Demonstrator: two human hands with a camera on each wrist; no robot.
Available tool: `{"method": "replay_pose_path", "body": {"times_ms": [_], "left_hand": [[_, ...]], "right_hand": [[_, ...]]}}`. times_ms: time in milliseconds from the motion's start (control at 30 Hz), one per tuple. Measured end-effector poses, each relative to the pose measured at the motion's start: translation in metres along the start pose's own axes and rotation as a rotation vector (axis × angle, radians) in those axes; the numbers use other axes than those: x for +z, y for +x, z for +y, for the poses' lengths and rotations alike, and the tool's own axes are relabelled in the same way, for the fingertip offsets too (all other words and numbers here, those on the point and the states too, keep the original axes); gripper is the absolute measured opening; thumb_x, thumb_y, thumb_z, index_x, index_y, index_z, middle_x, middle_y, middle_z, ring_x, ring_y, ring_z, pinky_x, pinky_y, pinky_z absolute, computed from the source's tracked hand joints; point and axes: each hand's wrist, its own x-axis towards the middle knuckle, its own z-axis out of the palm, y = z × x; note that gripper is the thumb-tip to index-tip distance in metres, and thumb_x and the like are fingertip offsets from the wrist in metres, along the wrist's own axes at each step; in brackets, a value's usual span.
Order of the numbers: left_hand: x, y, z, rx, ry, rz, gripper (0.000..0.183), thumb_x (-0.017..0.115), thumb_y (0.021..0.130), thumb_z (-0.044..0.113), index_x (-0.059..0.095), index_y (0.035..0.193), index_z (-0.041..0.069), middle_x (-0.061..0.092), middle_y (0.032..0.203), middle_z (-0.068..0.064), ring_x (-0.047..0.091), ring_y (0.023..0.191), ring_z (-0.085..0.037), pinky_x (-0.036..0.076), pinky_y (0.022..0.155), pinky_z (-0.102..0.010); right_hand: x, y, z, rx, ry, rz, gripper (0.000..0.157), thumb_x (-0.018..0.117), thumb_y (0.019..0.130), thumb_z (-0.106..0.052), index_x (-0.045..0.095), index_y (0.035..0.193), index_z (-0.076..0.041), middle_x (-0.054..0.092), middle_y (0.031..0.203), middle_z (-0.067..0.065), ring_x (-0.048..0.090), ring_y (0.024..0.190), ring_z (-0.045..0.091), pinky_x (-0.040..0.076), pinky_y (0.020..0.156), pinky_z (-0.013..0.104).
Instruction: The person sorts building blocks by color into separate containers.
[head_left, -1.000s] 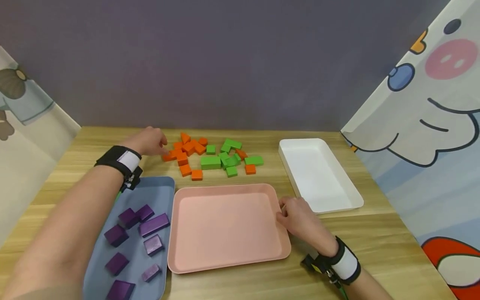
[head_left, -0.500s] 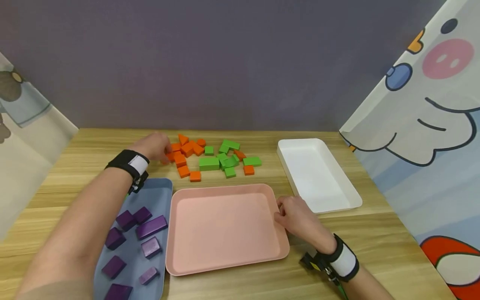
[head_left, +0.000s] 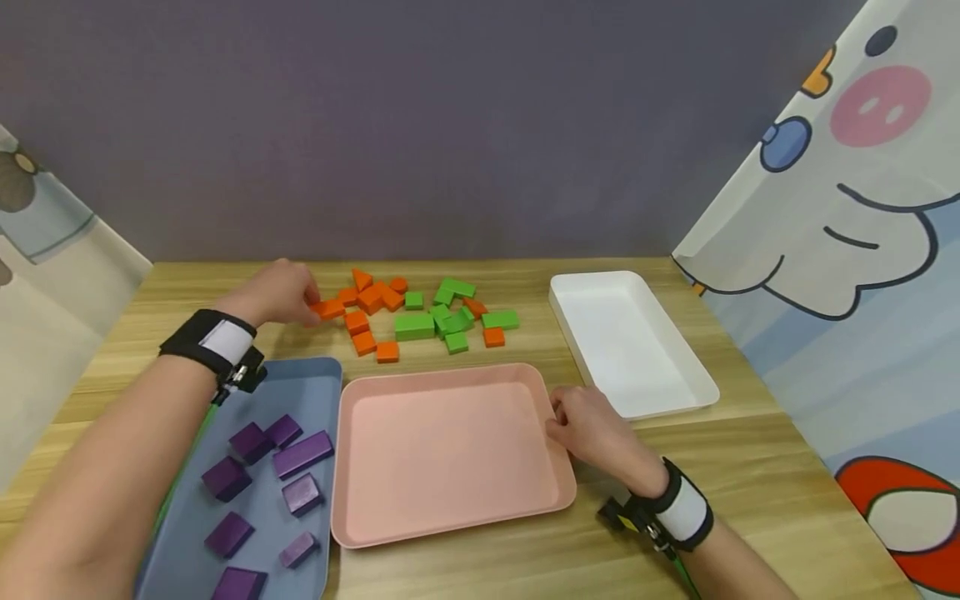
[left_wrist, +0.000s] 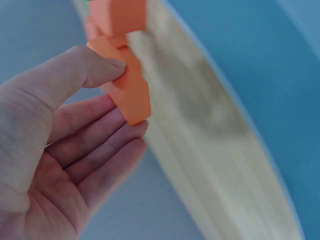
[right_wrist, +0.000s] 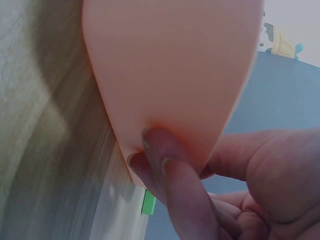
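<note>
My left hand is at the left end of the orange block pile, at the back of the table. Its thumb and fingers pinch an orange block, with the thumb on top in the left wrist view. Several green blocks lie just to the right of the orange ones. An empty pink tray sits at the front centre. At its right side my right hand grips the wall; the right wrist view shows fingertips pressed on the tray's outer face.
A blue-grey tray with several purple blocks stands left of the pink tray, under my left forearm. To the right is a white tray. A grey wall rises behind the wooden table.
My left hand reached rightward to the orange blocks, took hold of one at the left end, and has drawn back a little to the left. The right hand keeps its place on the pink tray.
</note>
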Motion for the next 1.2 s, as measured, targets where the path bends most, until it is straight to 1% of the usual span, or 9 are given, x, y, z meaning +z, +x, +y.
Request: {"method": "replay_pose_path", "body": {"times_ms": [33,100,300,400,500,600,733,933,1200], "left_hand": [[-0.002,-0.004,0.002,0.006,0.0,0.006,0.024,0.076,0.073,0.02,0.076,0.089,0.003,0.072,0.086,-0.011,0.059,0.08,-0.025,0.048,0.081,-0.047],[-0.004,-0.011,0.009,0.02,-0.006,0.004,0.026,0.076,0.073,0.021,0.076,0.092,0.003,0.072,0.087,-0.01,0.06,0.079,-0.023,0.05,0.077,-0.044],[0.004,-0.032,0.041,0.176,-0.01,0.011,0.017,0.076,0.072,0.019,0.075,0.085,0.008,0.068,0.075,-0.001,0.054,0.067,-0.013,0.049,0.069,-0.035],[0.01,-0.04,0.059,0.236,-0.01,0.012,0.016,0.077,0.071,0.018,0.075,0.084,0.009,0.066,0.073,0.0,0.053,0.066,-0.011,0.049,0.065,-0.032],[0.015,-0.048,0.078,0.28,0.004,0.003,0.015,0.078,0.07,0.017,0.074,0.081,0.01,0.061,0.068,0.003,0.049,0.061,-0.009,0.045,0.06,-0.027],[0.02,-0.055,0.097,0.318,0.019,-0.03,0.012,0.079,0.07,0.02,0.07,0.074,0.013,0.047,0.059,0.006,0.039,0.055,-0.009,0.035,0.053,-0.024],[0.027,-0.063,0.117,0.309,0.021,-0.116,0.018,0.077,0.075,0.022,0.062,0.067,0.018,0.035,0.059,0.006,0.035,0.053,-0.01,0.028,0.051,-0.024],[0.04,-0.067,0.124,0.26,0.101,-0.177,0.022,0.075,0.071,0.011,0.055,0.063,0.016,0.041,0.066,0.001,0.039,0.06,-0.015,0.03,0.053,-0.027],[0.053,-0.065,0.125,0.307,0.142,-0.201,0.021,0.072,0.066,0.004,0.055,0.059,0.014,0.04,0.061,0.002,0.038,0.054,-0.015,0.029,0.05,-0.026]], "right_hand": [[0.0,0.0,0.0,-0.004,0.002,0.001,0.005,0.065,0.082,-0.008,0.062,0.079,-0.007,0.049,0.05,-0.004,0.044,0.044,0.011,0.035,0.043,0.025],[0.001,0.001,0.001,-0.014,0.001,0.005,0.005,0.066,0.082,-0.008,0.062,0.079,-0.007,0.049,0.05,-0.004,0.044,0.044,0.01,0.035,0.043,0.024],[0.001,0.001,0.001,-0.018,0.001,0.005,0.005,0.066,0.082,-0.008,0.063,0.079,-0.006,0.051,0.053,-0.004,0.045,0.046,0.01,0.036,0.043,0.025],[0.001,0.001,0.002,-0.019,0.0,0.006,0.005,0.066,0.082,-0.008,0.062,0.079,-0.006,0.051,0.053,-0.004,0.045,0.047,0.01,0.036,0.043,0.025],[0.0,0.001,0.002,-0.024,0.005,0.007,0.004,0.066,0.082,-0.008,0.063,0.079,-0.006,0.051,0.052,-0.004,0.045,0.047,0.01,0.036,0.043,0.025],[0.0,0.0,0.003,-0.036,0.012,0.008,0.005,0.065,0.082,-0.008,0.062,0.079,-0.006,0.05,0.052,-0.004,0.045,0.046,0.01,0.036,0.043,0.024],[0.0,-0.001,0.003,-0.051,0.011,0.017,0.005,0.065,0.082,-0.007,0.062,0.078,-0.006,0.049,0.051,-0.004,0.044,0.045,0.01,0.035,0.043,0.024],[0.0,0.0,0.002,-0.051,0.013,0.013,0.006,0.065,0.082,-0.007,0.061,0.078,-0.006,0.049,0.05,-0.005,0.044,0.044,0.009,0.035,0.043,0.024],[-0.001,0.001,0.003,-0.062,0.001,0.02,0.006,0.065,0.081,-0.006,0.061,0.076,-0.006,0.049,0.051,-0.005,0.043,0.045,0.009,0.034,0.042,0.023]]}}
